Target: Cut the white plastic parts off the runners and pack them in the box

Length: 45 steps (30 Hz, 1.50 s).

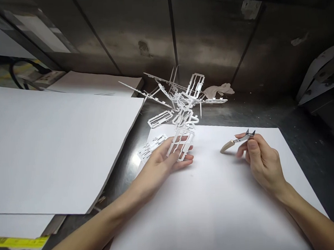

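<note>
My left hand (168,158) grips a flat white plastic frame (181,143) with long slots, thumb on its face and fingers behind. In my right hand (262,159) is a pair of side cutters (228,146), its metal jaws pointing up and a beige handle sticking out to the left. The cutters are apart from the frame. Several similar white frames (153,146) lie just left of my left hand. Beyond it is a loose heap of white plastic frames and thin sprues (182,101).
A large white sheet (216,212) lies under both hands on the dark metal bench (261,110). To the left stands a stack of white sheets (58,145). A white glove (219,89) rests near the metal back wall (139,33). Dark machinery (325,79) is at the right.
</note>
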### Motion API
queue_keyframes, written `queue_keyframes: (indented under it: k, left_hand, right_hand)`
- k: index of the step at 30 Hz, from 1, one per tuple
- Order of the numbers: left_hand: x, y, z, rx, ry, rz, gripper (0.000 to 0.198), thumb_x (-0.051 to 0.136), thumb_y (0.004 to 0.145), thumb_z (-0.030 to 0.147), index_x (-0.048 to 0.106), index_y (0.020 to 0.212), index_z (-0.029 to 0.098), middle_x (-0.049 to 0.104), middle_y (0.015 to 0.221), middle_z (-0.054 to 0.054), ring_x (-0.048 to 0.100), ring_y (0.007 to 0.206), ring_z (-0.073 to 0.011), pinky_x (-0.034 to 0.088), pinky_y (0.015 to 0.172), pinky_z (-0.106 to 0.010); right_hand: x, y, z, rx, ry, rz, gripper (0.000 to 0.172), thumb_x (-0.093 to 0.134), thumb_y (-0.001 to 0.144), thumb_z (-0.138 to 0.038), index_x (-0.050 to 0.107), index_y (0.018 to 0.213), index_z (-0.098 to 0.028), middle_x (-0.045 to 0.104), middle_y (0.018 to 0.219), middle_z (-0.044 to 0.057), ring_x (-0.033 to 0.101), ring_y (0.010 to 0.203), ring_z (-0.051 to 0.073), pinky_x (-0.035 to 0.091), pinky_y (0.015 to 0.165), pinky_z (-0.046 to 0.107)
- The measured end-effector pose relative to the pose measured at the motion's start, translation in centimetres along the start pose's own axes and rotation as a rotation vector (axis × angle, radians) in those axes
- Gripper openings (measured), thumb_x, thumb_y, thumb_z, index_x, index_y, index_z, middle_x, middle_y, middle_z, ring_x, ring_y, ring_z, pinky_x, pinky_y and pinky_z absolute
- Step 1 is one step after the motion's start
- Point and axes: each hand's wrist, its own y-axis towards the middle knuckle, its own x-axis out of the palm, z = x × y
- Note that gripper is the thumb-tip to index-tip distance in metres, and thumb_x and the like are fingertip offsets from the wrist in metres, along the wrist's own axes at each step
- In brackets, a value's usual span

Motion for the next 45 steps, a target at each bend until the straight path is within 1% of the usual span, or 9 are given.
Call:
queue_keyframes:
  k: [4, 12, 18, 24, 28, 34, 38, 42, 45]
  left_hand:
    - [0.0, -0.1, -0.1, -0.037, 0.009, -0.005, 0.034, 0.069, 0.095, 0.042, 0.067, 0.125, 0.025, 0.070, 0.126, -0.005, 0.075, 0.106, -0.0219, 0.060, 0.105, -0.037]
    - [0.5, -0.5, 0.4, -0.061, 0.072, -0.049, 0.044, 0.067, 0.096, 0.049, 0.061, 0.132, 0.024, 0.069, 0.129, -0.009, 0.075, 0.103, -0.0219, 0.066, 0.089, -0.035]
    - [0.9, -1.0, 0.7, -0.052, 0.090, -0.035, 0.030, 0.059, 0.099, 0.034, 0.052, 0.127, 0.028, 0.064, 0.136, -0.007, 0.075, 0.104, -0.0225, 0.067, 0.076, -0.033]
    - [1.0, -0.6, 0.5, -0.008, 0.078, -0.013, 0.032, 0.057, 0.100, 0.032, 0.043, 0.128, 0.025, 0.066, 0.131, -0.008, 0.074, 0.094, -0.0174, 0.062, 0.096, -0.040]
    - [0.8, -0.7, -0.7, 0.212, 0.354, 0.019, 0.050, 0.051, 0.099, 0.022, 0.031, 0.144, 0.034, 0.055, 0.141, -0.009, 0.071, 0.097, -0.0193, 0.063, 0.084, -0.040]
    - [0.6, -0.6, -2.1, 0.676, 0.896, 0.088, 0.036, 0.038, 0.103, 0.013, 0.056, 0.133, 0.024, 0.052, 0.134, -0.012, 0.063, 0.107, -0.0202, 0.056, 0.086, -0.034]
    - [0.4, -0.2, -2.1, 0.729, 0.939, 0.082, 0.029, 0.046, 0.106, 0.021, 0.056, 0.134, 0.022, 0.057, 0.128, -0.012, 0.061, 0.117, -0.0227, 0.054, 0.094, -0.036]
    - [0.3, -0.7, -1.8, 0.806, 0.977, 0.125, 0.027, 0.061, 0.101, 0.039, 0.064, 0.123, 0.022, 0.057, 0.135, -0.015, 0.055, 0.126, -0.0313, 0.047, 0.107, -0.047]
    - [0.6, -1.5, -1.6, 0.789, 0.865, -0.113, 0.044, 0.065, 0.097, 0.049, 0.059, 0.133, 0.023, 0.064, 0.130, -0.014, 0.059, 0.120, -0.0318, 0.049, 0.103, -0.045]
  right_hand:
    - [-1.1, 0.3, -0.4, 0.025, -0.111, -0.052, 0.037, 0.036, 0.112, -0.044, 0.065, 0.106, -0.022, 0.055, 0.053, -0.006, 0.045, 0.041, 0.012, 0.037, 0.045, 0.026]
    - [-2.4, 0.7, -1.1, 0.049, -0.204, -0.159, 0.041, 0.035, 0.112, -0.046, 0.066, 0.129, -0.024, 0.051, 0.048, -0.008, 0.042, 0.038, 0.012, 0.037, 0.045, 0.026]
    - [-2.7, 0.9, -1.4, 0.057, -0.199, -0.208, 0.046, 0.036, 0.111, -0.051, 0.066, 0.134, -0.026, 0.048, 0.047, -0.007, 0.033, 0.037, 0.012, 0.031, 0.044, 0.028]
    - [-1.9, 0.6, -1.2, 0.233, 0.115, -0.140, 0.044, 0.044, 0.108, -0.057, 0.070, 0.125, -0.026, 0.055, 0.059, -0.003, 0.040, 0.050, 0.013, 0.033, 0.049, 0.028]
    - [-1.2, 0.6, -1.1, 0.439, 0.550, -0.145, 0.045, 0.049, 0.104, -0.061, 0.071, 0.119, -0.024, 0.053, 0.066, -0.003, 0.028, 0.047, 0.009, 0.021, 0.043, 0.026]
    - [-1.0, 0.5, -1.3, 0.559, 0.740, -0.266, 0.044, 0.053, 0.102, -0.060, 0.071, 0.115, -0.022, 0.048, 0.057, -0.006, 0.020, 0.043, 0.008, 0.015, 0.040, 0.024]
    - [-0.9, 0.1, -1.5, 0.575, 0.789, -0.304, 0.044, 0.050, 0.104, -0.059, 0.070, 0.115, -0.022, 0.043, 0.046, -0.008, 0.019, 0.040, 0.008, 0.016, 0.040, 0.025]
    - [-0.3, -0.7, -1.9, 0.512, 0.766, -0.361, 0.045, 0.047, 0.106, -0.057, 0.069, 0.114, -0.019, 0.047, 0.046, -0.007, 0.022, 0.039, 0.009, 0.020, 0.041, 0.026]
    - [0.5, -1.5, -2.2, 0.402, 0.788, -0.367, 0.044, 0.043, 0.109, -0.056, 0.067, 0.117, -0.020, 0.048, 0.052, -0.006, 0.029, 0.044, 0.011, 0.027, 0.046, 0.027]
